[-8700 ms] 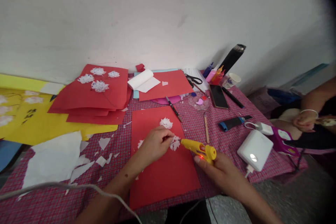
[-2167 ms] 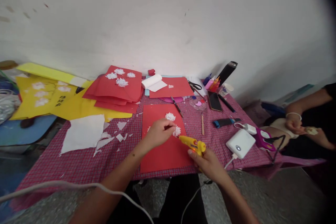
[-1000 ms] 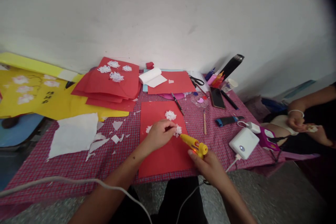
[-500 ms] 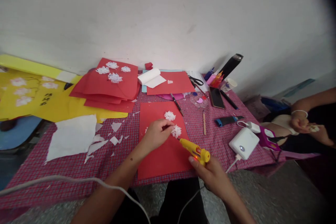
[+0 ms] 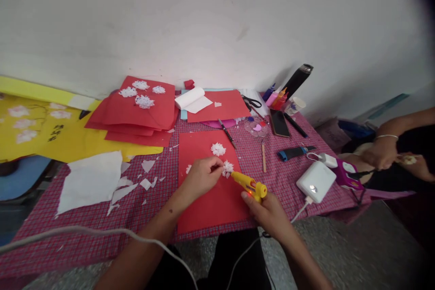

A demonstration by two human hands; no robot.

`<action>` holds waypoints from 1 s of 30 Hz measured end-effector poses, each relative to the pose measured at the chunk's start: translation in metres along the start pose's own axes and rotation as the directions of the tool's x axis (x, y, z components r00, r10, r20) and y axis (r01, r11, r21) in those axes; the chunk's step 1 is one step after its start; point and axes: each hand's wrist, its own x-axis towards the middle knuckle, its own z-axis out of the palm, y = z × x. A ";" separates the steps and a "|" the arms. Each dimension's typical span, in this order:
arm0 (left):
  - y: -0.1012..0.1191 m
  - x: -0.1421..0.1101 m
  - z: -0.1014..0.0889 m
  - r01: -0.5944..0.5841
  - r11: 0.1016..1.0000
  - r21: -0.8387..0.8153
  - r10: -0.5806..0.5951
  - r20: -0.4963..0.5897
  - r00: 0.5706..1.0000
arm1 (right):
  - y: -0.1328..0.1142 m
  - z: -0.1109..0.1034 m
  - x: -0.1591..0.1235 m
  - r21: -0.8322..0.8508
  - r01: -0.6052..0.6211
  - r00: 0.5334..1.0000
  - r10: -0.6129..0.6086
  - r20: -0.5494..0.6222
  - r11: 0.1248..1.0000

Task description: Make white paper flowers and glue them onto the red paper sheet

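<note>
"Our right hand [image 5: 267, 208] is wrapped around the yellow glue gun [image 5: 248, 184] at the red sheet [image 5: 210, 208]'s right edge. Where's our left hand [image 5: 203, 173]?"

"Above the red sheet, fingers drawn towards a pinch; whether we're gripping anything, we can't tell. Just to its right, the white paper flower [image 5: 227, 168] lies on the sheet, before the gun."

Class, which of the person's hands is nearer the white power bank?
Right. The right hand is left of the white power bank; the left hand is farther left.
</note>
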 end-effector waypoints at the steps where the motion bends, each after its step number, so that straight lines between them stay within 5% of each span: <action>1: -0.001 0.000 0.001 -0.012 1.000 0.018 0.012 0.007 1.000 | -0.001 0.000 0.000 0.005 -0.002 1.000 0.002 -0.003 1.000; 9: 0.000 -0.002 0.002 -0.106 0.975 0.197 0.087 0.099 0.991 | -0.003 -0.001 0.001 0.076 0.000 1.000 0.000 -0.004 0.997; 30: 0.002 -0.002 0.003 -0.104 0.973 0.208 0.084 0.107 0.991 | -0.014 -0.003 -0.006 -0.100 0.066 0.996 -0.059 0.070 0.993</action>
